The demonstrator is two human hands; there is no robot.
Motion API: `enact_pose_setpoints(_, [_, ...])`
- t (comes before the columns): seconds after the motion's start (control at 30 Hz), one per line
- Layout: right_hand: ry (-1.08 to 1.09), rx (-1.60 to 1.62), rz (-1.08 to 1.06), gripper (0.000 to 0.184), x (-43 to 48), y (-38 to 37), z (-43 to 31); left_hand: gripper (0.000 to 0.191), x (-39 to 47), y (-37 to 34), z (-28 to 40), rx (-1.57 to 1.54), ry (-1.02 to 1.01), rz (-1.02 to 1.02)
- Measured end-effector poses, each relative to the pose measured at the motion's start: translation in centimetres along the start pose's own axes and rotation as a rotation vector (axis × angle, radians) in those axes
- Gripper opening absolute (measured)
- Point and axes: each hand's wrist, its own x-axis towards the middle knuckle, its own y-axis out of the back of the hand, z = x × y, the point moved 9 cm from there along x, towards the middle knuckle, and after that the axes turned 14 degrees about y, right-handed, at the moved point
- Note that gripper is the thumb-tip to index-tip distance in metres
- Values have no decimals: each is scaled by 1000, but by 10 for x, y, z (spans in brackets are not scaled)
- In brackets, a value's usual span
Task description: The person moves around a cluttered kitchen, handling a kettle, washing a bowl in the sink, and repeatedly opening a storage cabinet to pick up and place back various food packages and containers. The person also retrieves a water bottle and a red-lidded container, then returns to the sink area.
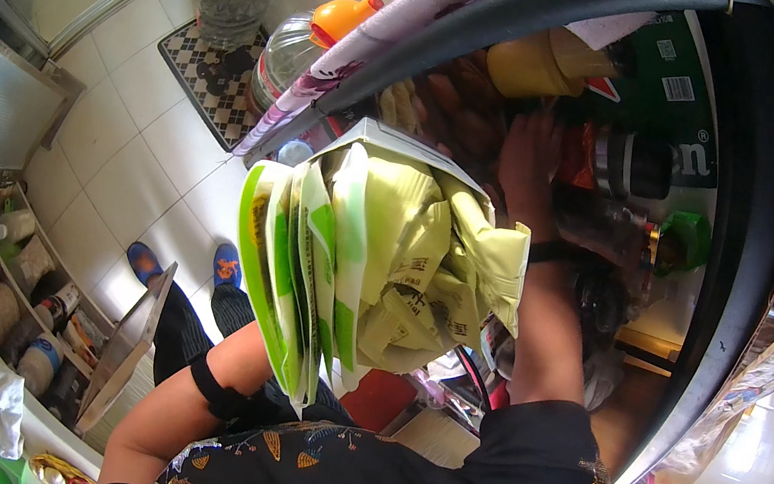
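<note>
A box full of pale yellow sachets [410, 238] and several green-and-white packets [293, 257] are held up against the body, above my left forearm. My left hand is hidden behind them. My right hand [528, 154] reaches into a shaded, cluttered storage space, close to a yellow container [532, 67] and a dark-lidded jar [634, 167]. Its fingers are partly in shadow, so whether it grips anything does not show. A green printed panel [663, 80] stands behind these things, and a green object [684, 243] lies to the right.
A dark curved rail [495, 39] with a patterned cloth [423, 12] crosses the top. At left, an open drawer [42, 263] holds jars and bottles. Large clear bottles [230, 8] stand near a checkered mat [207, 80] on the tiled floor.
</note>
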Motion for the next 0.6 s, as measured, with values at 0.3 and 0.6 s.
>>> enact_pose_setpoints(0.3, [-253, 624, 21, 53, 33, -26, 45, 106, 7, 1, -3, -111, 68, 6])
enact_pose_setpoints(0.6, [-975, 1211, 431, 132, 36, -43, 54, 98, 8, 7, -4, -152, 100, 0])
